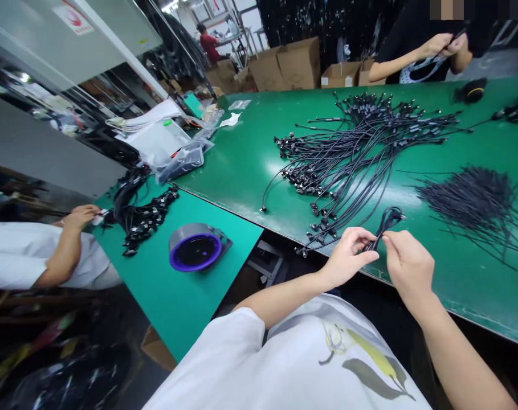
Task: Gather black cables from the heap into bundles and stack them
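Observation:
A small coiled black cable (389, 219) is held over the near edge of the green table. My left hand (350, 256) is closed on it, with thumb and fingers pinching the lower part of the loop. Against the coil's right side, my right hand (408, 265) has thumb and forefinger pressed together; what lies between those fingertips is hidden. Beyond my hands spreads a large heap of black cables (348, 154) with metal-tipped connectors. To the right lies a pile of thin black ties (472, 205).
A grey tape roll with a purple core (195, 250) stands on the left side table (177, 307), near more cables (150, 219). A person's hand (81, 216) works there. Across the table, another person's hands (447, 45) hold something dark. Cardboard boxes (297, 62) stand behind.

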`<state>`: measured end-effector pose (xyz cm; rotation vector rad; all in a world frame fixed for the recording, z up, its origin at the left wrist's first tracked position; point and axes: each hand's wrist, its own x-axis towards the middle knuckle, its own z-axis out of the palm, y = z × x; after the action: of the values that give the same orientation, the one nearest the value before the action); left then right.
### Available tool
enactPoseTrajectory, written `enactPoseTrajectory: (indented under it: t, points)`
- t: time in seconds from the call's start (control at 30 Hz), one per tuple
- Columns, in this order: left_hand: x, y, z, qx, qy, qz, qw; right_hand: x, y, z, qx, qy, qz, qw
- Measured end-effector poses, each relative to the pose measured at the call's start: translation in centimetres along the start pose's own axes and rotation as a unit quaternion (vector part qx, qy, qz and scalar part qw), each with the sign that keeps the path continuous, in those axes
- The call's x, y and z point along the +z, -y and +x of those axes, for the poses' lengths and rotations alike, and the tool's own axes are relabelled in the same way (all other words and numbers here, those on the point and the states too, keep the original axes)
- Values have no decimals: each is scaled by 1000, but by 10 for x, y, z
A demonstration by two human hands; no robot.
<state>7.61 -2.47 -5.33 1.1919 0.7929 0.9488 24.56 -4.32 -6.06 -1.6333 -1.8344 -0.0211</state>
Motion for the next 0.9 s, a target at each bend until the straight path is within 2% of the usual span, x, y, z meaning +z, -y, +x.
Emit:
enactPoseTrajectory:
  t: [0.07, 0.2, 0.27, 0.33, 0.37, 0.4, 0.47, 0.53, 0.57, 0.6, 0.63, 0.7, 0.77, 0.83, 0.9]
  points:
    - [12, 16, 0, -20, -17, -65, 998, -1, 2, -2, 16, -2, -3, 1000]
    - [26, 30, 9, -1, 36, -82, 996, 5, -1, -12, 29, 33, 11, 999]
    - [27, 30, 14, 4, 75, -43, 996, 10, -13, -21, 40, 47, 9, 998]
    - [22, 28, 17, 4, 114, 89, 990, 9, -37, -32, 64, 50, -11, 997]
    - [16, 26, 18, 9, 129, 187, 974, 5, -55, -38, 82, 48, -29, 995]
    - [8, 25, 17, 26, 123, 325, 937, -4, -76, -44, 105, 44, -50, 992]
    - [-13, 26, 16, 39, 90, 393, 914, -32, -123, -59, 163, 28, -105, 981]
    - [-36, 31, 13, 85, 56, 563, 820, -69, -171, -75, 226, 10, -165, 960]
    - [-45, 33, 12, 104, 56, 615, 780, -88, -192, -83, 253, 3, -192, 948]
    - [-53, 36, 10, 124, 53, 647, 751, -105, -212, -90, 274, -1, -215, 937]
    - [-57, 38, 8, 136, 59, 662, 735, -119, -229, -96, 290, -2, -235, 928]
    - [-59, 38, 5, 140, 68, 660, 735, -135, -258, -105, 313, 0, -262, 913]
    - [-56, 35, 6, 125, 67, 642, 754, -140, -279, -109, 332, -10, -279, 901]
    - [-53, 30, 9, 109, 54, 627, 769, -139, -290, -110, 350, -43, -290, 889]
    - [-53, 23, 11, 93, 38, 610, 786, -138, -289, -105, 349, -91, -290, 887]
